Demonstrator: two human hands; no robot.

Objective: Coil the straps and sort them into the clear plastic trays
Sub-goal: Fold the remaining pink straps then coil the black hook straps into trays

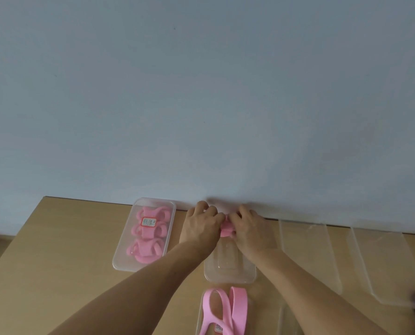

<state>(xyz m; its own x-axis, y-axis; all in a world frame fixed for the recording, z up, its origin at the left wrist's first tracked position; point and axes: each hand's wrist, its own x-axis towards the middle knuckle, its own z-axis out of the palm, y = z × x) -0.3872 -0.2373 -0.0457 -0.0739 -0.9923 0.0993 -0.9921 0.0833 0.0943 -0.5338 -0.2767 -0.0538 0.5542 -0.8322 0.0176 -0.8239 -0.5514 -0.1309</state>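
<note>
Pinching a small pink strap coil (226, 228) between them, the left hand (200, 227) and right hand (249, 228) hold it above the far end of the middle clear tray (230, 274), probably keeping it from unwinding; more straps (223, 308) wait nearer on the tabletop (56, 262).

Light wooden table (56, 262), far edge against a pale wall. Near the far edge, left of middle: clear tray (119, 259) holding coiled pink straps (148, 234) and a small label. At the middle: second clear tray (230, 274), partly covered by forearms. At the near edge: third clear tray (202, 308) with loose pink straps (225, 308). Toward the right edge: two clear flat lids or trays (305, 252), side by side, angled.
</note>
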